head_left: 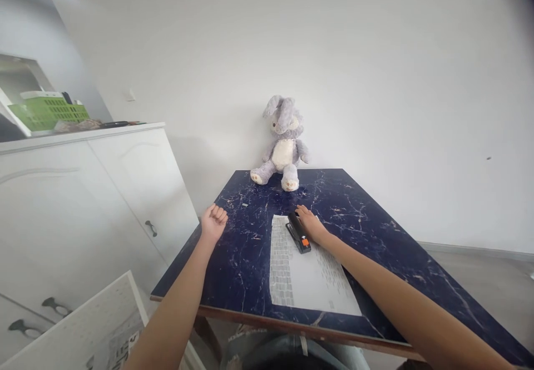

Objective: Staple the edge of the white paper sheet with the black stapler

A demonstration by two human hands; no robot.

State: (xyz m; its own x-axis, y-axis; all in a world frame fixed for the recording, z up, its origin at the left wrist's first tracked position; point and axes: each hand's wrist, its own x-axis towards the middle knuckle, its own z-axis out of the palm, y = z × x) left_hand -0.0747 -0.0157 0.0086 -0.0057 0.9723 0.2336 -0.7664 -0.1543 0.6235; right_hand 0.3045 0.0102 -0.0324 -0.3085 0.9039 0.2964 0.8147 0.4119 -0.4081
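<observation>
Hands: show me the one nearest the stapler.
The right hand, close beside the black stapler; the left hand is curled into a fist, well apart from it.

A dark blue table (246, 270) with pale, marble-like veining spreads across the lower middle of the frame, its near edge brown (wood, by the look of it). Printed paper (311, 286) lies flat on it, just right of lower centre. A grey plush rabbit (283, 154) sits at the far end, around mid-frame; a small pale scrap (245, 205) lies left of centre.
</observation>
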